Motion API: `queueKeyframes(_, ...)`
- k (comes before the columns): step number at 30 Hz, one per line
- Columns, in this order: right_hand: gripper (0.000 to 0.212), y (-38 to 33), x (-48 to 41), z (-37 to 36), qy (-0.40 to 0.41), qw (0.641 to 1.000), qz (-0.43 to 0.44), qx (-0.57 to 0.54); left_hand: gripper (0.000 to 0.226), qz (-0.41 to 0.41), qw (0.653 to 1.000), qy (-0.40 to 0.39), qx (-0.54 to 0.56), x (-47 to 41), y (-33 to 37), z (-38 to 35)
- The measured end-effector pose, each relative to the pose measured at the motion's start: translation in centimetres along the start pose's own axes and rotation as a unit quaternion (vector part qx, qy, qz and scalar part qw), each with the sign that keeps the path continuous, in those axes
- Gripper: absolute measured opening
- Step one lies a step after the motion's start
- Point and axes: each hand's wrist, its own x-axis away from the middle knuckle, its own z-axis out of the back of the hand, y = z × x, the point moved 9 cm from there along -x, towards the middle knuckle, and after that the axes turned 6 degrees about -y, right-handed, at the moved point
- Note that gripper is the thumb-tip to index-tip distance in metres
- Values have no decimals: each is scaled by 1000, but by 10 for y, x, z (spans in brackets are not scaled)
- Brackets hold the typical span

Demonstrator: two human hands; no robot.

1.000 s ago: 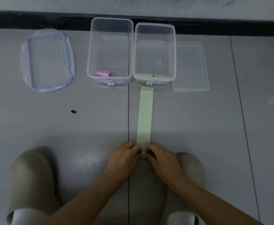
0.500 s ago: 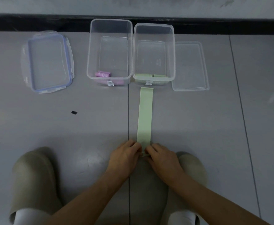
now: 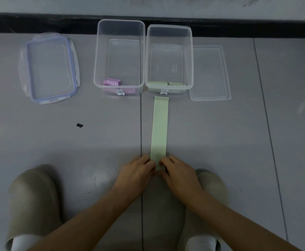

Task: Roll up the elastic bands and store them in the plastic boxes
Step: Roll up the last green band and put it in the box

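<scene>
Green elastic band: flat on the floor, far end just short of the right plastic box. Near end pinched by left hand and right hand, apparently starting a roll. Rolled green bands inside box.

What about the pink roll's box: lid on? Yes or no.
No, the pink roll's box stands open; the blue-rimmed lid lies on the floor apart from it.

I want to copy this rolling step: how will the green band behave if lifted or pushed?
Probably floppy: the band lies thin and flat on the floor, so it would likely droop if lifted. Likely light, being so thin. Rolled up, it may roll: the green rolls in the right box look round.
</scene>
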Motion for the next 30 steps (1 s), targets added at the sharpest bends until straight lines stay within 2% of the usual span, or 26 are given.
queueKeyframes(11,20,-5,-2,3,30,997,24,69,11,78,996,15,32,-8,-4,9)
queueKeyframes(13,12,-1,-6,4,26,999,11,38,11,80,996,16,31,-9,-6,10)
queueKeyframes(21,13,11,-9,3,2,996,-43,-78,8,55,997,38,38,5,-1,9)
queueKeyframes(26,16,12,-11,3,-5,992,-59,-107,9,40,999,31,18,2,0,12)
queueKeyframes(30,11,6,-6,6,13,995,-38,-92,10,38,998,43,34,-2,-1,16)
